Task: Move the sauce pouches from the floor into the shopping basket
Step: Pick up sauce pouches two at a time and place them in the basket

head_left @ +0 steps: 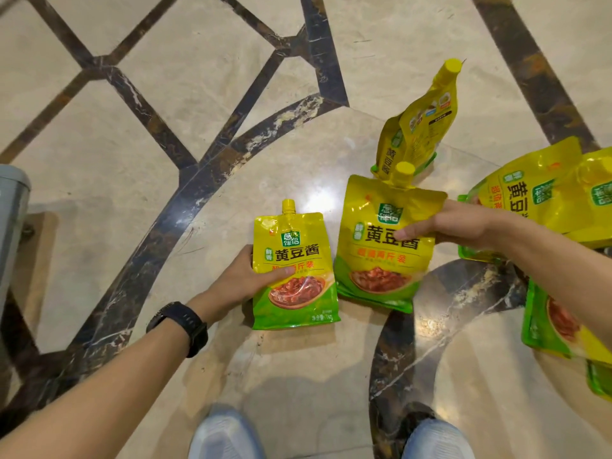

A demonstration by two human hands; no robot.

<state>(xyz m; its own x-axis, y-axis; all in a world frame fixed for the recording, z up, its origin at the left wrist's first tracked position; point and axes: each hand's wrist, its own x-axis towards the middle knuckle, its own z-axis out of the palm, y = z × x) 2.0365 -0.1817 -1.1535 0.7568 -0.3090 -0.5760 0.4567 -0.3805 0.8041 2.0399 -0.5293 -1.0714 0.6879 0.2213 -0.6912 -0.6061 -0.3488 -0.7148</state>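
Hands are each clamping a yellow pouch above the marble floor (231,94): left hand (245,279) gripping the smaller pouch (294,260), right hand (447,226) gripping the larger pouch (381,260).

The floor (231,44) is shiny and cream-colored, with dark brown stripes that cross and curve over it. Two light blue shoes (227,432) show at the bottom edge — one on each side. A black watch (180,326) sits on a wrist. A gray thing (11,207) pokes in from the left edge — hard to tell what it is.
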